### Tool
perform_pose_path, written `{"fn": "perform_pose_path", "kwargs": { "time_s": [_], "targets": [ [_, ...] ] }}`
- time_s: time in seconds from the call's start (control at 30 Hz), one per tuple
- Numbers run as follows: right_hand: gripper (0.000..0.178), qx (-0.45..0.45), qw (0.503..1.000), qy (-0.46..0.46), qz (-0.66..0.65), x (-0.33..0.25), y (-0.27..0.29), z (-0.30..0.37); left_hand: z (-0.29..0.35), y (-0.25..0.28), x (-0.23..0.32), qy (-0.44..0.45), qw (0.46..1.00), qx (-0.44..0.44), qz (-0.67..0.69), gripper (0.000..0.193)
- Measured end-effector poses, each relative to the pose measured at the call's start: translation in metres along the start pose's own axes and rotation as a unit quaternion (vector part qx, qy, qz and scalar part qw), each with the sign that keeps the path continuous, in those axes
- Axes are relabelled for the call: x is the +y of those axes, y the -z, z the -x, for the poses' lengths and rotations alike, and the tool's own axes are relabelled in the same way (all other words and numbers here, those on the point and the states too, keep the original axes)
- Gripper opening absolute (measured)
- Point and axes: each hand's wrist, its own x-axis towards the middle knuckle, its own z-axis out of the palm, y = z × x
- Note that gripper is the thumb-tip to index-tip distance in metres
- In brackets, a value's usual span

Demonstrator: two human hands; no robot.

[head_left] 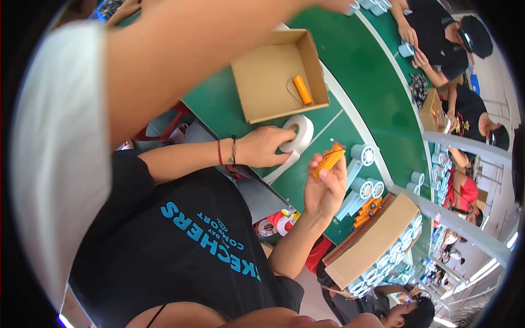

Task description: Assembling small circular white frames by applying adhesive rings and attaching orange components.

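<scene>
My left hand, with a red band and a dark bracelet at the wrist, is closed on a roll of white tape. A loose strip of tape hangs from the roll past the fingers. To its right, my right hand pinches an orange cylindrical battery pack between thumb and fingers, tilted. A thin dark wire and a small white connector show at the pack's upper end. Another orange battery pack with a wire lies in the open cardboard box beyond my left hand.
Another person's forearm in a white sleeve crosses close above, blurred. Pale blue plastic parts and orange packs lie right of my right hand. A carton of parts stands nearer. A green conveyor runs beyond; co-workers sit across it.
</scene>
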Motion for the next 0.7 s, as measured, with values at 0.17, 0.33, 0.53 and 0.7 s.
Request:
{"fn": "perform_pose_path", "kwargs": {
  "time_s": [0.17, 0.33, 0.53, 0.7],
  "targets": [
    [0.035, 0.033, 0.999, -0.001, -0.031, 0.009, 0.027, 0.024, -0.005, -0.008, 0.027, 0.024, 0.993, 0.022, 0.116, 0.032],
    [0.024, 0.133, 0.985, 0.036, 0.106, 0.018, 0.054, 0.036, -0.01, -0.018, 0.048, 0.065, 0.98, -0.033, 0.183, 0.035],
    [0.032, 0.145, 0.973, 0.009, 0.177, 0.019, 0.066, 0.042, -0.017, -0.036, 0.067, 0.039, 0.984, 0.025, 0.169, 0.04],
    [0.046, 0.191, 0.969, 0.091, 0.128, 0.022, 0.03, 0.034, -0.012, -0.059, 0.074, 0.035, 0.996, 0.033, 0.077, 0.039]
  ]
}}
